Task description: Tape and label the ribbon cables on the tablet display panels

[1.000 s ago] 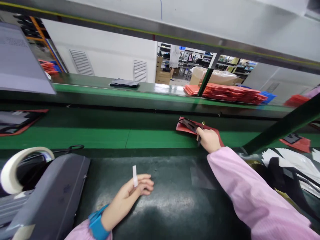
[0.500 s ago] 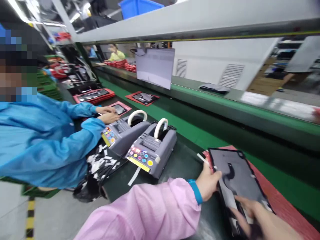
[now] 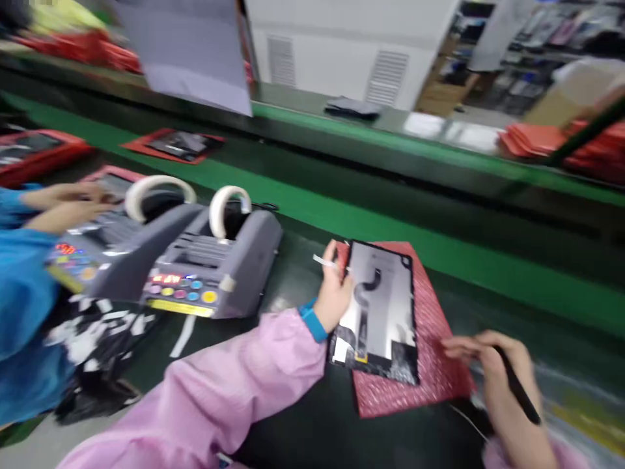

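Observation:
A flat grey panel (image 3: 381, 306) with a black flex cable lies on a red bubble-wrap sheet (image 3: 430, 365) on the dark bench. My left hand (image 3: 334, 293) rests on the panel's left edge, fingers curled, with a small white strip of tape (image 3: 325, 261) sticking out from a fingertip. My right hand (image 3: 493, 371) touches the right edge of the red sheet and is closed on a thin black stylus-like tool (image 3: 517, 387). The picture is blurred by motion.
Two grey tape dispensers (image 3: 215, 267) with white rolls stand to the left. A co-worker in a blue sleeve (image 3: 24, 286) works beside them. A green conveyor belt (image 3: 390, 234) runs behind; red sheets (image 3: 547, 143) are stacked on the far ledge.
The view has swung back to the right. The panel and its red sheet now lie further out on the bench, and my right hand has moved from the panel to the sheet's right edge.

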Action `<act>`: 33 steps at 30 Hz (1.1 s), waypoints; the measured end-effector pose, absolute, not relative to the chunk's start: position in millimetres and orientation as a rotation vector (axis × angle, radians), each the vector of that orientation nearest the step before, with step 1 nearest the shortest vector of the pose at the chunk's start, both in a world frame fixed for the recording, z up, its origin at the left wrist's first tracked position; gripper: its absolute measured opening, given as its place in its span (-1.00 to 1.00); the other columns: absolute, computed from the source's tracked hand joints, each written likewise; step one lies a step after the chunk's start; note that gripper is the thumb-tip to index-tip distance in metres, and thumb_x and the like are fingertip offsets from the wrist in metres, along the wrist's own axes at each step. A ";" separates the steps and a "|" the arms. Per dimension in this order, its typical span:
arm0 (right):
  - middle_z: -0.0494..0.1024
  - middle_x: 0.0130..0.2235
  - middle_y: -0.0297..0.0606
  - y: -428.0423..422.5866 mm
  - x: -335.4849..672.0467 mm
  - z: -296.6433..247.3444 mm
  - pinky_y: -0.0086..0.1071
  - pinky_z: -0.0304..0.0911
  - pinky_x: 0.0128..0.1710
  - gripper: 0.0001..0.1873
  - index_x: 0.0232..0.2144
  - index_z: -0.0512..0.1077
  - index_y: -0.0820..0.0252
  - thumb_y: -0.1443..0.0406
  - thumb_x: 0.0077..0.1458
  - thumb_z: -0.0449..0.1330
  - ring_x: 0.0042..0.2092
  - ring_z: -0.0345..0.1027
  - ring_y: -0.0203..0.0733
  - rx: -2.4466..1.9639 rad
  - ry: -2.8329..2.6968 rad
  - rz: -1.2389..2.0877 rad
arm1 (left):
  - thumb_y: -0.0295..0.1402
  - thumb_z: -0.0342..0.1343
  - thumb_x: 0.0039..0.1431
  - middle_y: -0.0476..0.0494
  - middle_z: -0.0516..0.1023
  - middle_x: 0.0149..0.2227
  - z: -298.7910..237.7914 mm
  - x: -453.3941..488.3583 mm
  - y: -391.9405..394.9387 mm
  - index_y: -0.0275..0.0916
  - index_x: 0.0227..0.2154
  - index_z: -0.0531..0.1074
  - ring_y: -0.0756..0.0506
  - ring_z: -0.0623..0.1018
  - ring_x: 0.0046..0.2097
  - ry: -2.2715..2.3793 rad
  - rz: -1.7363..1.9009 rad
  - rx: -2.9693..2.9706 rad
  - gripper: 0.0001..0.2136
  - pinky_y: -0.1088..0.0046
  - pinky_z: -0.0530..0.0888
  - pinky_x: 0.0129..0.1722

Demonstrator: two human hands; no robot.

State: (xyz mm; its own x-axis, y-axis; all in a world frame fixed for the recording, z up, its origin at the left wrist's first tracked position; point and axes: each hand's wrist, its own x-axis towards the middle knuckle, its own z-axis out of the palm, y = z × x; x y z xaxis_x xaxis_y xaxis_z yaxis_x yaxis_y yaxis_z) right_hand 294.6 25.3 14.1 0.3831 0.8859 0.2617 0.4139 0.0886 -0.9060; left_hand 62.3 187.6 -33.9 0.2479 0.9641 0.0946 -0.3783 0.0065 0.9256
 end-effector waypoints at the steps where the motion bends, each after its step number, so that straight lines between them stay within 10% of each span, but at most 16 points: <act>1: 0.67 -0.35 -0.23 25.7 291.2 15.2 -0.28 0.47 -0.36 -0.64 -0.11 0.39 0.07 -0.06 0.41 0.08 -0.40 0.54 -0.14 -1.498 -1.178 0.587 | -0.42 0.18 0.36 -0.18 -0.02 0.52 -35.3 64.6 186.6 0.01 0.46 -0.12 -0.22 0.08 0.51 0.725 1.241 1.071 -0.24 0.00 -0.03 0.53; 5: 0.52 -0.40 -0.29 27.9 272.2 17.0 -0.34 0.33 -0.42 -0.57 -0.12 0.55 0.12 -0.06 0.40 0.09 -0.46 0.33 -0.25 -1.520 -1.152 0.711 | -0.53 0.14 0.29 -0.11 -0.22 0.57 -33.7 53.1 177.0 0.02 0.46 -0.16 -0.16 -0.25 0.58 0.803 1.317 1.348 -0.18 0.09 -0.34 0.54; 13: 0.49 -0.44 -0.45 6.8 231.0 11.8 -0.47 0.22 -0.52 -0.79 -0.31 0.32 0.06 0.21 0.35 0.26 -0.53 0.26 -0.36 -1.244 -0.947 1.064 | -0.57 -0.01 0.41 -0.24 0.58 0.19 -2.9 -4.4 145.6 -0.12 0.33 0.28 -0.13 0.51 0.29 0.432 0.844 2.128 -0.52 0.13 0.37 0.40; 33: 0.59 -0.41 -0.43 -8.3 200.5 7.0 -0.41 0.29 -0.51 -0.78 -0.31 0.35 0.06 0.43 0.26 0.30 -0.51 0.37 -0.34 -1.451 -1.112 0.810 | -0.47 0.14 0.43 -0.21 0.48 0.33 -10.6 -20.1 148.4 -0.13 0.46 0.07 -0.13 0.36 0.42 0.226 0.366 2.454 -0.37 0.08 0.16 0.50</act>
State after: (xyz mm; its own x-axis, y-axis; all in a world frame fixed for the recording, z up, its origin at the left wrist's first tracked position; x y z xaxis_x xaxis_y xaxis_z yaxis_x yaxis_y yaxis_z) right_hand 200.5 -8.3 7.0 0.3298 0.9398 0.0894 0.2024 0.0221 -0.9790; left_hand -20.1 148.4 -10.6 0.9464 0.2494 0.2051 0.0715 -0.7813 0.6200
